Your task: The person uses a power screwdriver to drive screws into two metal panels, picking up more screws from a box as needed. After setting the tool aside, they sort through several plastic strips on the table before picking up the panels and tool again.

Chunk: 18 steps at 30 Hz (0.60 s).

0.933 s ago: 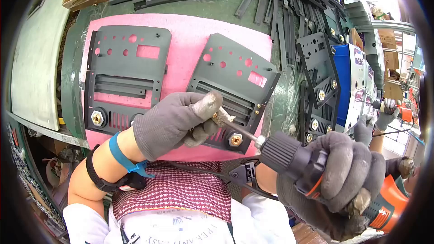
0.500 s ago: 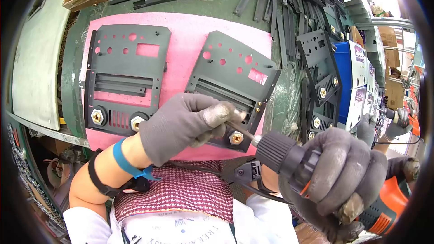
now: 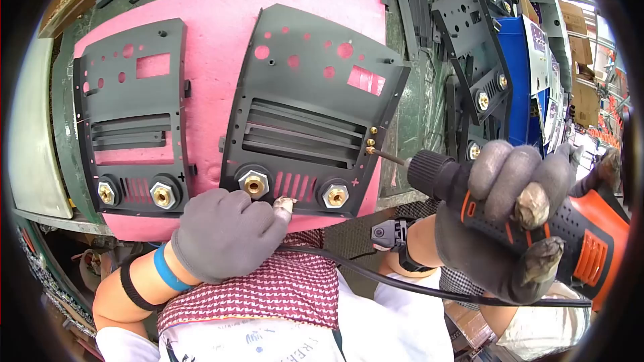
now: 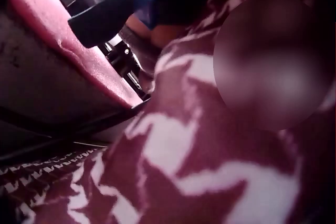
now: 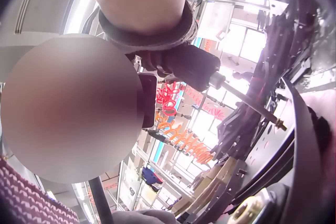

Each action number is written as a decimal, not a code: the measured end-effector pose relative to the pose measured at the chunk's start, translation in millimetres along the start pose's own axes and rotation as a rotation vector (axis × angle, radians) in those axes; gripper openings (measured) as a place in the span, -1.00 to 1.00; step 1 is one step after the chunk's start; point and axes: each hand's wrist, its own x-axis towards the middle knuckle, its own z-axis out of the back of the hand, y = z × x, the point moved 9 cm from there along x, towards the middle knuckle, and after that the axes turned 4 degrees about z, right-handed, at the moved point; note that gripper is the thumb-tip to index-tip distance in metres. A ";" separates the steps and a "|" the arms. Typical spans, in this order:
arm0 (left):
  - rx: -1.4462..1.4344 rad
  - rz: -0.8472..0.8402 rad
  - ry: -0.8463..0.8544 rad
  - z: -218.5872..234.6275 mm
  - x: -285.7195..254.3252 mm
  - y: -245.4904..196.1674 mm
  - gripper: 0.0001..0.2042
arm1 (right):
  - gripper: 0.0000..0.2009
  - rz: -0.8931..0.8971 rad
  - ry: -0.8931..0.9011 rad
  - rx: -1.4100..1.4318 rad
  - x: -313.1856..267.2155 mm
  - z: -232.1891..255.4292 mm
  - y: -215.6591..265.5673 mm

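Drill (image 3: 537,228) rear cut off; left hand (image 3: 228,231) fingertips hidden.

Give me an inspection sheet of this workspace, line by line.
Surface: pink mat on a green bench.
Job's things: right panel with two brass nuts; electric screwdriver, bit at brass screws on the panel's right edge.
Clutter: left panel; stacked panels at right.
Hands: left hand holds the right panel's lower edge; right hand grips the screwdriver.
Cables: black cord across the lap.
Surroundings: blue unit at right.

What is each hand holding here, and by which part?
Right hand grips the electric screwdriver round its body. Left hand rests on the panel's lower edge.
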 end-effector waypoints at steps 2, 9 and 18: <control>-0.006 -0.007 -0.011 0.5 1.4 -1.4 -0.75 | -0.67 -0.017 -0.031 0.007 -3.7 3.8 -3.2; 0.000 0.004 0.017 -2.6 4.0 -3.4 -0.73 | -0.56 -0.065 -0.152 0.035 -18.6 13.7 -8.1; -0.021 -0.014 0.018 -2.2 1.3 -2.4 -0.80 | -0.41 -0.118 -0.291 0.076 -37.1 20.6 -10.4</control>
